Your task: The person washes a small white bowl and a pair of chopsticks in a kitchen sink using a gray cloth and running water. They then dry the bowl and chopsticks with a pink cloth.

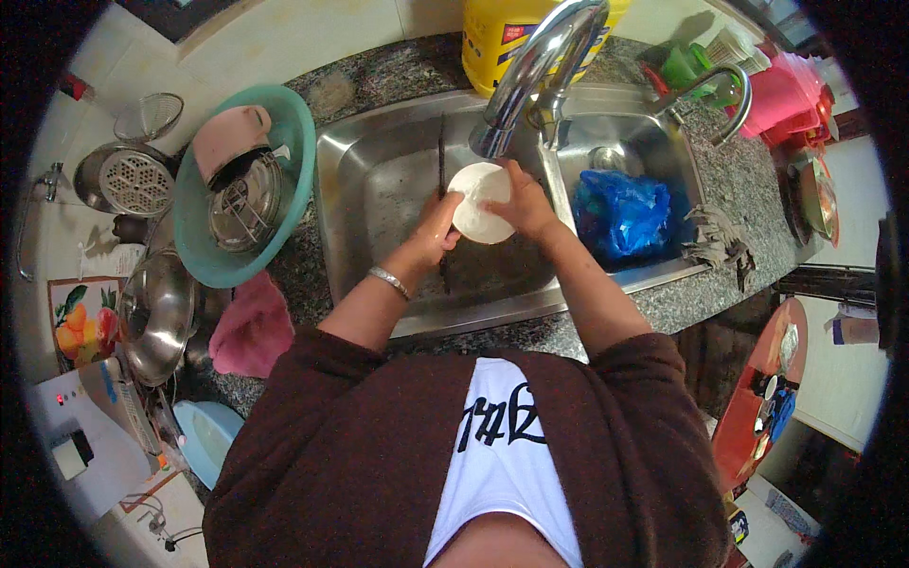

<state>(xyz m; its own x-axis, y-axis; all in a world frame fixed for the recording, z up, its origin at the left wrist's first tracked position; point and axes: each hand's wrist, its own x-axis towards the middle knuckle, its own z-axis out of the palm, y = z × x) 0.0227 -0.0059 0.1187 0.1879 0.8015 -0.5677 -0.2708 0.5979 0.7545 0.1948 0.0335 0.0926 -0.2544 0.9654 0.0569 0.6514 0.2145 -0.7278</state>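
A small white bowl (477,216) is held between both hands over the large left basin of a stainless steel sink (376,206). My left hand (434,226) grips its left rim, with the thumb on the near face. On the other side, my right hand (529,202) has its fingers at the upper right rim and its thumb over the inside. Just above the bowl is the spout of a chrome faucet (497,131); whether water runs from it is hard to tell. A dark thin bar or line (443,156) crosses the basin behind my left hand.
A blue plastic bag (625,213) lies in the right basin, with a grey rag (717,238) on its edge. Left stands a green tub (302,177) holding a pink pot (231,142). A pink cloth (252,326) lies nearby. A yellow jug (483,57) stands behind the faucet.
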